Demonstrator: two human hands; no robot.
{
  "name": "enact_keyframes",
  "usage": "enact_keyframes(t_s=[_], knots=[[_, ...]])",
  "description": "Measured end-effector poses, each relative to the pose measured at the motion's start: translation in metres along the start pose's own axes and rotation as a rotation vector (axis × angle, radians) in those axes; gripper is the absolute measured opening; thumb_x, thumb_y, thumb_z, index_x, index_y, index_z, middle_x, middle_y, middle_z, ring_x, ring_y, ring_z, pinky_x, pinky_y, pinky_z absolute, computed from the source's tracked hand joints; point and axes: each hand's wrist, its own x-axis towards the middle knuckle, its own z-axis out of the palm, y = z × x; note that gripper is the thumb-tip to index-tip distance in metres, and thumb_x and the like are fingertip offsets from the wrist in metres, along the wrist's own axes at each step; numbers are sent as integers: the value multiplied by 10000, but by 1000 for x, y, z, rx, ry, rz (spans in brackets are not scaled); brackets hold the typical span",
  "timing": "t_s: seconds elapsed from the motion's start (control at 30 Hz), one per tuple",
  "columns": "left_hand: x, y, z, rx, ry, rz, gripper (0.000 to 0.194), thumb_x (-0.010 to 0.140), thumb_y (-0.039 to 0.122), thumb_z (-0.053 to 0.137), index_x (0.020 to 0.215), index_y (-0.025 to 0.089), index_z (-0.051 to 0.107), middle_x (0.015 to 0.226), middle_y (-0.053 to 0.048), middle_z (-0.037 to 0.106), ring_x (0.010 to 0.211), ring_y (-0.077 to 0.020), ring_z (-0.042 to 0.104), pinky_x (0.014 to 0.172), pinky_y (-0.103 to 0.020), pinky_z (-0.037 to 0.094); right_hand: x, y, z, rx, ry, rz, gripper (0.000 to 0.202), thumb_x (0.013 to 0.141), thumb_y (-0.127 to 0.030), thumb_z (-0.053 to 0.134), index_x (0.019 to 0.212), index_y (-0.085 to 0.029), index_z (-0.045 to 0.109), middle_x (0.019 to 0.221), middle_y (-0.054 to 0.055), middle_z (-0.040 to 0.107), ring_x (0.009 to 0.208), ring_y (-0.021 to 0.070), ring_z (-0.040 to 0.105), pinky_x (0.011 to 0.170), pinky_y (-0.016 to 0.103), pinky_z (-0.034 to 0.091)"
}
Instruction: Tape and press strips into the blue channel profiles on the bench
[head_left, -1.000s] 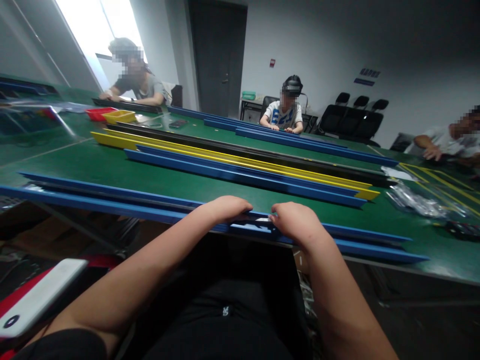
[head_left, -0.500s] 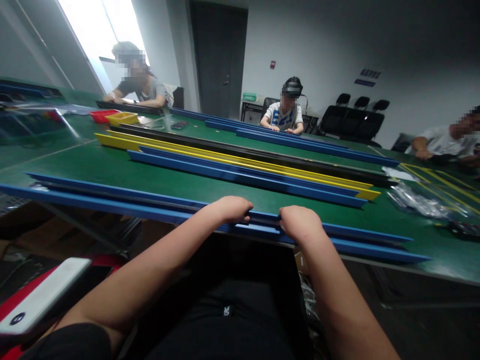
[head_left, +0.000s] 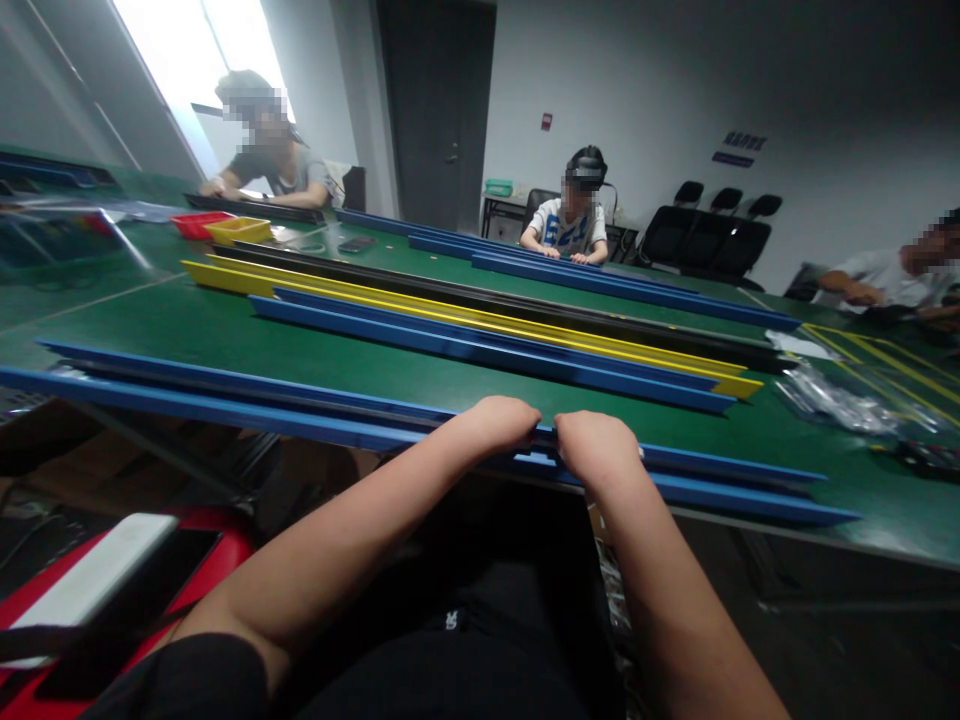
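Note:
A long blue U-shaped rail (head_left: 247, 402) lies along the near edge of the green table, its open side up. My left hand (head_left: 506, 424) is closed over the middle of this rail, fingers curled down toward its channel. Just to the right, my right hand (head_left: 598, 445) grips the same rail with bent fingers. Only a narrow gap separates the two hands, and a lighter blue notch in the front wall shows below it. Most of my fingertips are hidden, so anything small inside them cannot be made out.
Beyond lie a shorter blue rail (head_left: 480, 350), a yellow rail (head_left: 352, 305) and black rails (head_left: 450, 285). Clear plastic bags (head_left: 832, 400) lie at right; red (head_left: 199, 226) and yellow (head_left: 238, 231) bins stand at far left. Several people sit around the table. A red stool (head_left: 225, 535) holds a white device.
My left hand has slid right along the blue rail, closer to my right hand. The right hand has stayed nearly in place. The view has shifted slightly.

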Motion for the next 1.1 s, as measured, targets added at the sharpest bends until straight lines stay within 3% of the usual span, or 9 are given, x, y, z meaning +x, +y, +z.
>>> enact_keyframes(t_s=[0.33,0.8,0.93,1.1], knots=[[-1,-8,2,-24,63,139,141,878,302,570,929,217,671,911,-73,730,827,-231,705,668,-274,487,-3,0,4,7,40,24,341,905,-165,420,1036,-186,734,976,159,737,907,275,713,793,381,526],[3,-15,7,27,75,174,158,887,338,564,934,230,669,896,-57,724,807,-218,690,646,-267,458,3,3,1,-2,47,-3,288,892,-198,461,959,-172,740,973,159,738,900,293,711,777,395,534],[-4,-30,5,21,101,184,146,887,334,562,918,225,654,895,-51,716,806,-206,676,641,-260,433,7,-6,-2,35,72,-2,311,920,-230,442,976,-163,740,984,175,734,924,287,706,819,403,523],[-18,-58,2,-14,52,142,132,879,325,572,904,221,649,900,-33,714,795,-177,651,650,-241,409,21,-30,-10,62,73,-47,320,912,-180,435,996,-146,742,1010,189,731,942,273,705,841,385,516]])
